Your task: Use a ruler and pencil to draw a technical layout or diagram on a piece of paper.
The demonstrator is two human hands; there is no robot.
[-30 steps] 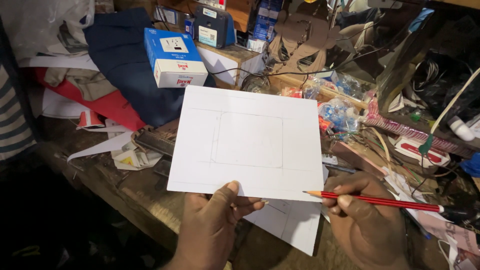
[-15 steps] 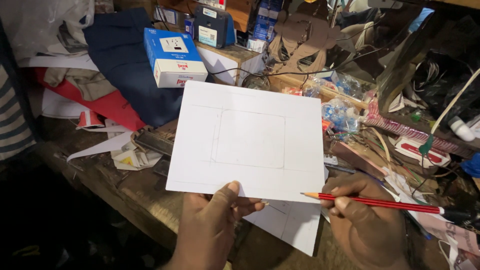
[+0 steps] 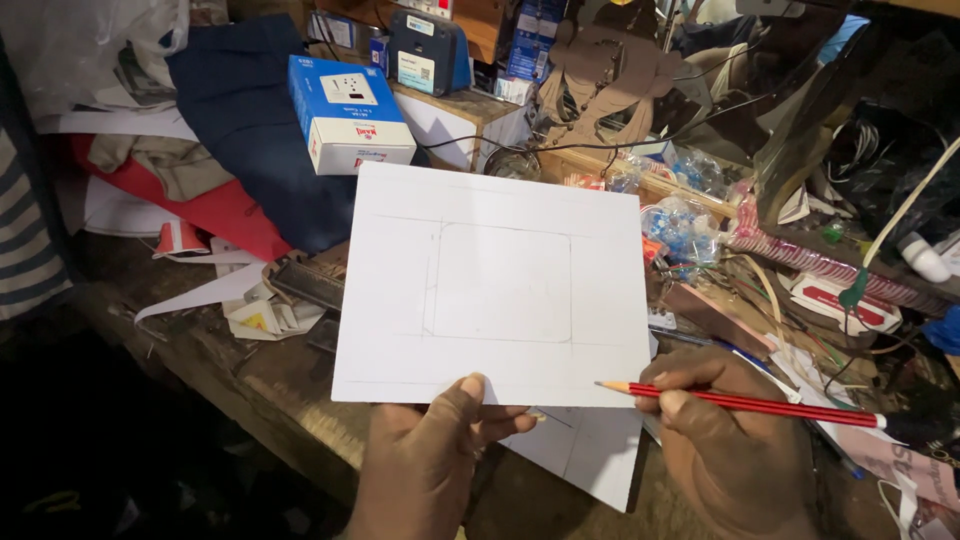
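My left hand (image 3: 435, 462) holds up a white card (image 3: 495, 285) by its lower edge, thumb on the front. Faint pencil lines on the card form a rounded rectangle inside straight guide lines. My right hand (image 3: 735, 450) grips a red pencil (image 3: 745, 402) with its tip pointing left, just below the card's lower right corner. Another white sheet (image 3: 590, 455) lies on the bench under both hands.
A blue and white box (image 3: 348, 115) sits on dark blue cloth (image 3: 255, 120) at the back left. Red fabric (image 3: 225, 215), paper scraps (image 3: 255, 315), tangled wires (image 3: 800, 330) and small plastic bags (image 3: 680, 225) crowd the wooden bench (image 3: 270, 380).
The card has shifted slightly lower and closer to the pencil. The pencil tip stays near the card's lower right corner.
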